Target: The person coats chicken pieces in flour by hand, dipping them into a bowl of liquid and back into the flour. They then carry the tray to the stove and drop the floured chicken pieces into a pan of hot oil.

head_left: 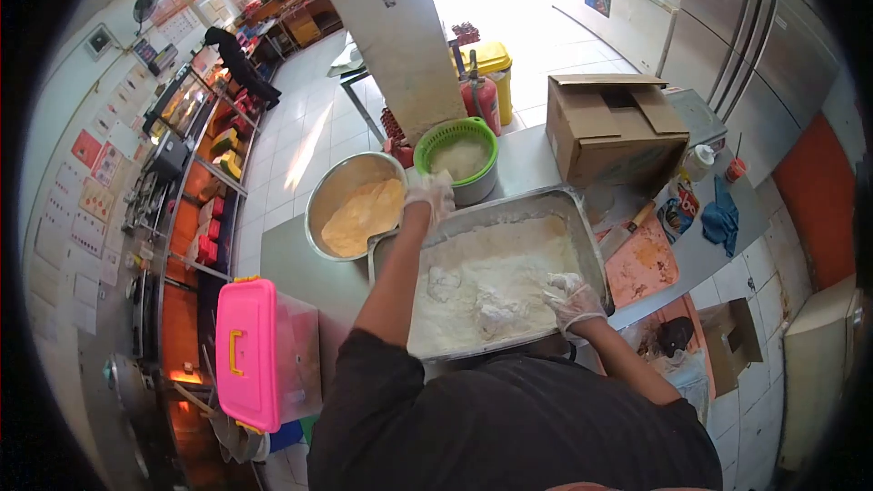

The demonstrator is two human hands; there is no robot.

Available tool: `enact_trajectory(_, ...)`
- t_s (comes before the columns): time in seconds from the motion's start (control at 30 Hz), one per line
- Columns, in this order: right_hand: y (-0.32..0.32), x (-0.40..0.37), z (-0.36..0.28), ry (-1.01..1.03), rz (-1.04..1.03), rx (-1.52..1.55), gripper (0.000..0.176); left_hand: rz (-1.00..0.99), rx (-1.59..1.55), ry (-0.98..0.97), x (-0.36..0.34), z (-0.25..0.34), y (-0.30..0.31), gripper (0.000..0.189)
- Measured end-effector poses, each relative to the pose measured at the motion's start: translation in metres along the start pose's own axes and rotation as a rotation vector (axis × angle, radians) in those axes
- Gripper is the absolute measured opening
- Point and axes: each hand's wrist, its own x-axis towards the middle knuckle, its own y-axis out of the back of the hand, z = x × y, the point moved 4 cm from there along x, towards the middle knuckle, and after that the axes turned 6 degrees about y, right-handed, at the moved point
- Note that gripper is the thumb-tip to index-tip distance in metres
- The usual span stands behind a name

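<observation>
A large metal tray (596, 245) of white flour (509, 250) lies in front of me, with floury lumps (498, 309) near its close edge. My right hand (576, 303), in a clear plastic glove, is over the tray's right side, its flour-coated fingers apart. My left hand (433, 195), also gloved, is above the tray's far left corner, between a steel bowl (318, 209) and a green basket (491, 150). Its fingers are too blurred to make out. Pale orange powder (366, 218) fills part of the bowl. The green basket sits in a grey tub (477, 189) with whitish contents.
An open cardboard box (582, 141) stands beyond the tray. To the right are a pink board (650, 264) with a knife (627, 229), a blue cloth (721, 218) and a bottle (698, 162). A pink-lidded bin (247, 382) is at left. A person (238, 64) stands far off.
</observation>
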Motion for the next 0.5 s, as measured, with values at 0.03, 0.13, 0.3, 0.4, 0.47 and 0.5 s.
enact_trajectory(0.03, -0.001, 0.006, -0.005, -0.062, -0.091, -0.015, 0.038, 0.038, 0.19, 0.002, -0.021, -0.018, 0.01, 0.027)
enact_trajectory(0.13, -0.016, 0.028, -0.015, -0.075, -0.362, -0.086, 0.046, 0.218, 1.782, -0.577, -0.04, -0.089, 0.05, 0.024)
enact_trajectory(0.3, -0.099, 0.051, -0.022, 0.125, -0.831, -0.475, 0.067, -0.01, 1.273, -0.219, -0.055, -0.224, 0.087, 0.04)
enact_trajectory(0.4, -0.13, 0.051, -0.054, 0.149, -0.777, -0.51, 0.069, -0.242, 1.372, -0.146, -0.122, -0.196, 0.033, 0.042)
enact_trajectory(0.47, -0.176, 0.06, -0.02, 0.209, -0.751, -0.499, 0.066, -0.36, 1.378, -0.056, -0.139, -0.193, 0.018, 0.043)
enact_trajectory(0.5, -0.175, 0.065, -0.02, 0.204, -0.779, -0.486, 0.063, -0.367, 1.401, -0.069, -0.132, -0.203, 0.019, 0.044)
